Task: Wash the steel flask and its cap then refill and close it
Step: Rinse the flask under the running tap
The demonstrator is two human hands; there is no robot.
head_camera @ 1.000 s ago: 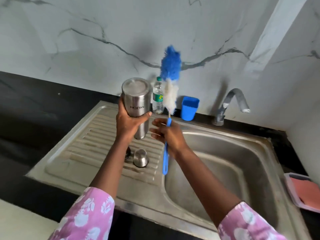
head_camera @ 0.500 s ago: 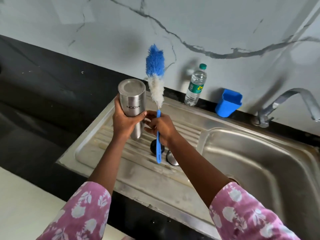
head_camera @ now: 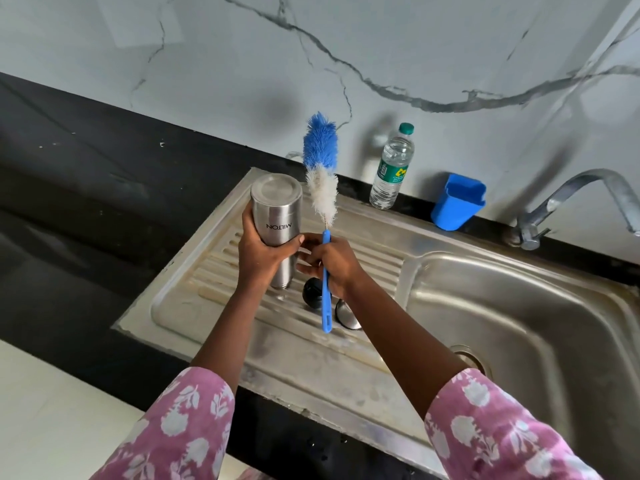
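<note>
While upended: flask [head_camera: 276, 223] held mouth-down, base up, long axis near vertical, mouth just over the drainboard [head_camera: 214, 271]
Left hand [head_camera: 260, 252]: fingers wrapped round the flask's middle, clamped
Right hand [head_camera: 334, 263]: fist closed on the brush [head_camera: 321, 188] handle, bristles up, just right of the flask
Key relation: flask mouth faces down, away from the bristles; must likely be turned up, or the brush swung round, before scrubbing inside
Nearer hand: left already on the flask; right touching beside it
Cap parts: black stopper [head_camera: 312, 292] and steel cup [head_camera: 346, 315] on the drainboard, under the right wrist
Writing: "MILTON" on the flask, upside down
Bottle [head_camera: 392, 168] label: green, unreadable
Tap [head_camera: 568, 202]: well right, no water seen running
</note>
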